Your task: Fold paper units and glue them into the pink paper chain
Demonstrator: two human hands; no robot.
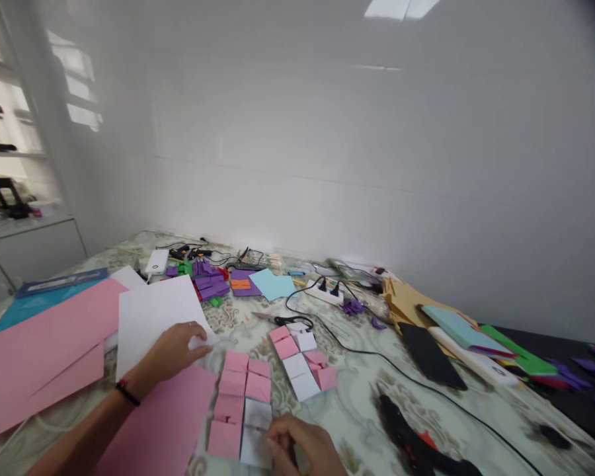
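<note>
My left hand (181,350), with a dark band at the wrist, has its thumb and fingers closed on a small white paper piece over the corner of a white sheet (153,317). Under that forearm lies a pink sheet (161,423). My right hand (302,443) is at the bottom centre, fingers bent together at the edge of a white folded square (256,443); whether anything is between them is hidden. Pink folded squares (225,433) adjoin the white one. Another group of pink and white squares (300,375) lies to the right.
Black-handled scissors (290,320) lie behind the squares. A black glue gun (416,443) is at front right, near a long cable (391,357). Pink sheets (44,350) cover the left; a power strip (324,293) sits at the back.
</note>
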